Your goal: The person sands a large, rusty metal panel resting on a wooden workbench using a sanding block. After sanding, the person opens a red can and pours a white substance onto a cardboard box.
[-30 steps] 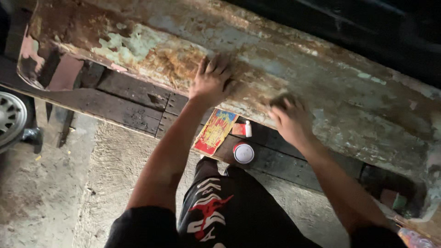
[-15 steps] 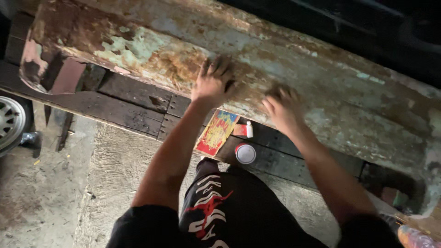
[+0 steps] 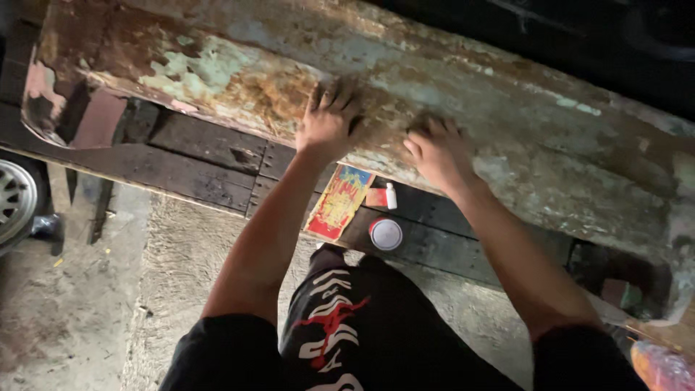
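A long rusty metal panel [image 3: 507,108] with flaking pale green paint lies slanted across the view. My left hand [image 3: 329,122] rests flat on it with fingers spread and holds nothing. My right hand [image 3: 434,150] presses on the panel a little to the right, fingers bent. Whether something lies under its palm is hidden. The two hands are about a hand's width apart.
Below the panel, dark wooden planks [image 3: 203,148] carry a red and yellow packet [image 3: 339,203], a small white bottle [image 3: 391,195] and a round white-lidded tin [image 3: 385,233]. A car wheel [image 3: 13,199] shows at the left edge, above concrete floor [image 3: 87,304]. A pink object [image 3: 662,366] sits bottom right.
My right hand has slid up and to the left along the panel, closer to my left hand. My left hand has stayed in place.
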